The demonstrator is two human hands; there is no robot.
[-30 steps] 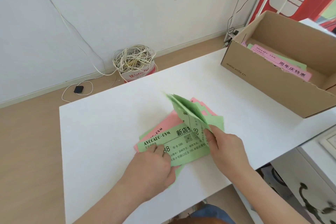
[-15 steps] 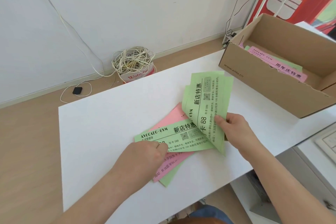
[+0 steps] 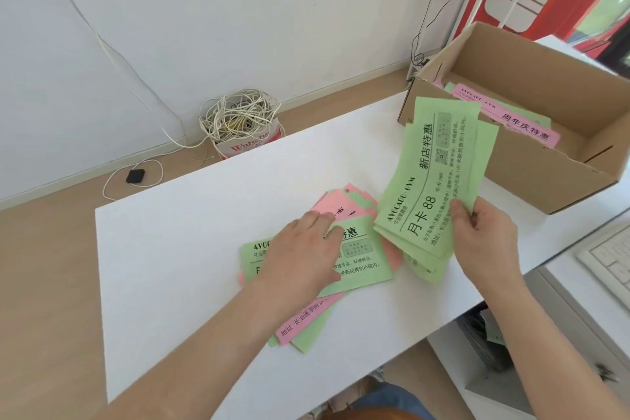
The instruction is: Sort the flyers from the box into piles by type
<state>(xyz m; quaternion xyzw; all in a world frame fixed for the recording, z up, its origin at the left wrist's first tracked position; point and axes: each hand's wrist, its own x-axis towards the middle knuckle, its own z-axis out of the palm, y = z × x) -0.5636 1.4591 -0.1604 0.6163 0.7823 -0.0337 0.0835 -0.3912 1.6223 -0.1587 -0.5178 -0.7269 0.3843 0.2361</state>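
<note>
Our right hand (image 3: 484,239) pinches a green stack (image 3: 433,181) near its lower right edge, thumb on the printed face and fingers curled behind. The stack tilts up off the table (image 3: 170,266), and its top edge overlaps our view of the box (image 3: 531,174). We cannot tell whether its lower end touches the table.

Our left hand (image 3: 303,252) lies palm down on the pile (image 3: 361,259), fingers nearly straight and close together, pressing the top green flyer flat. The pile mixes pink and green sheets, unevenly fanned, mid-table, just left of the held stack.

The box stands open at the table's far right, with a pink flyer (image 3: 525,128) on top inside.
</note>
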